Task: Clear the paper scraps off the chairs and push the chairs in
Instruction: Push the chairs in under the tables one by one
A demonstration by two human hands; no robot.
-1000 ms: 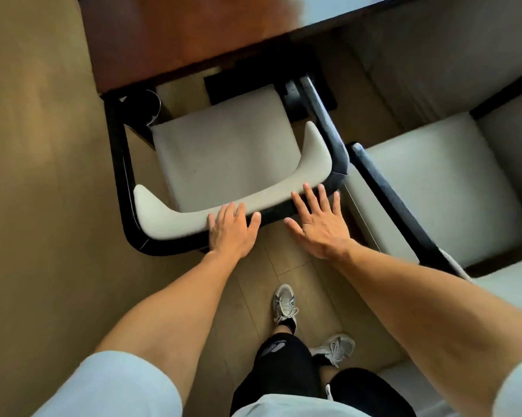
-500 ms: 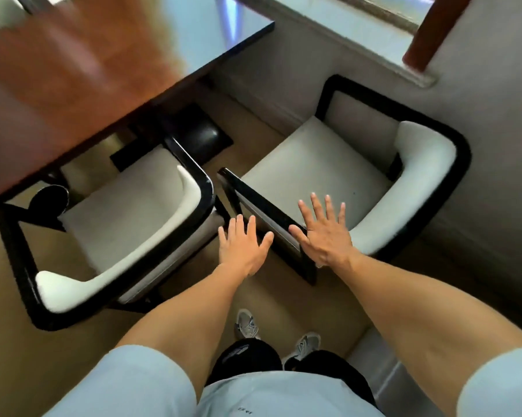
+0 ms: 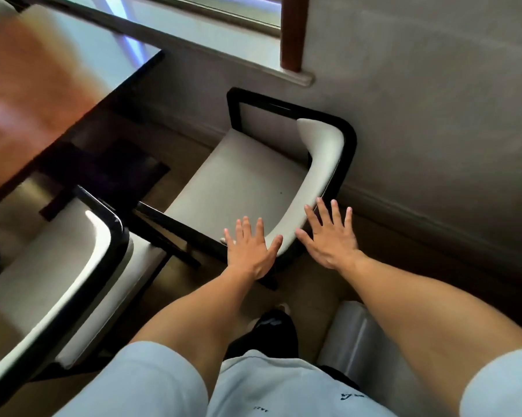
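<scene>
**Both hands flat at the backrest of the chair by the wall**

Left hand (image 3: 250, 254) is open, fingers (image 3: 245, 228) straight and spread, palm over the near end of the padded backrest of the far chair (image 3: 241, 179). Right hand (image 3: 329, 238) is also open and spread, just beside the backrest's outer black frame; contact can't be told. Neither hand holds anything. This chair stands close to the wall (image 3: 434, 100) below the window sill (image 3: 296, 76), angled toward the wooden surface (image 3: 37, 85), seat not tucked under it. A second chair (image 3: 52, 275) sits at lower left, seat front under the surface edge. No scraps visible on either white seat.
</scene>
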